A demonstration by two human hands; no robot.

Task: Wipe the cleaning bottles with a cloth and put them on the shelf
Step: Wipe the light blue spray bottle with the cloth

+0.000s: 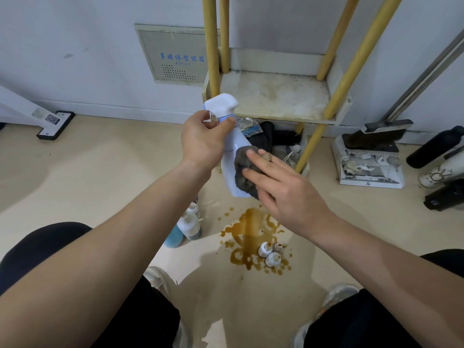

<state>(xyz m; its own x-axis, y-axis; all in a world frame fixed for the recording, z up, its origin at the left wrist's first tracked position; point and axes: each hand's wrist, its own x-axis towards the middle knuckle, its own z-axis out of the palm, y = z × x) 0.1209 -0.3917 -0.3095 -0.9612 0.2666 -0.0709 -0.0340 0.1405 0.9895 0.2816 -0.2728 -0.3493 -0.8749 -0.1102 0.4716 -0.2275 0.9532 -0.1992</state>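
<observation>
Your left hand [203, 141] grips the spray bottle [229, 169] at its neck, with the fingers curled round it just under the white trigger head. The bottle hangs tilted from this hand, head up and away from you, base down towards your right.

Your right hand [288, 194] lies against the bottle body with the grey cloth [244, 169] between palm and plastic. Its fingers [261, 172] are straight and spread, pressing the cloth flat onto the bottle. You cannot tell where the thumb sits, as the cloth hides it.

The shelf [276, 96] stands just beyond both hands, on yellow posts. Its stained board is level with the trigger head and nearest your left fingertips.

Below your left wrist, a group of larger bottles [190, 227] stands on the floor. Below your right wrist, three small capped bottles [270, 254] stand in a brown spill [248, 222]. To the right of your right hand, well apart from it, a dustpan [369, 167] rests against the wall.
</observation>
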